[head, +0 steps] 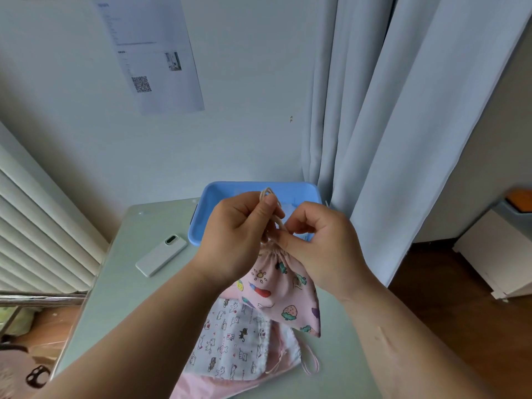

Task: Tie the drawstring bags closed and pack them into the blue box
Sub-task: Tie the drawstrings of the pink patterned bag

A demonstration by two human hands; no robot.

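Observation:
A pink drawstring bag [283, 289] printed with fruit and vegetables hangs lifted above the table, its mouth gathered tight. My left hand [236, 234] pinches the cream drawstring [269, 194] above the gathered mouth, and a loop sticks up past my thumb. My right hand [319, 243] pinches the same cord lower down, right at the bag's neck. Behind my hands stands the blue box [207, 211]; its inside is mostly hidden. On the table below lie a white bag with a cat print [233, 347] and more pink fabric [201, 384] with a pink cord.
A white phone [161, 254] lies face down on the pale green table [121, 289], left of the blue box. A grey curtain [388, 139] hangs at the right behind the box. A radiator is at the left, a white cabinet at the far right.

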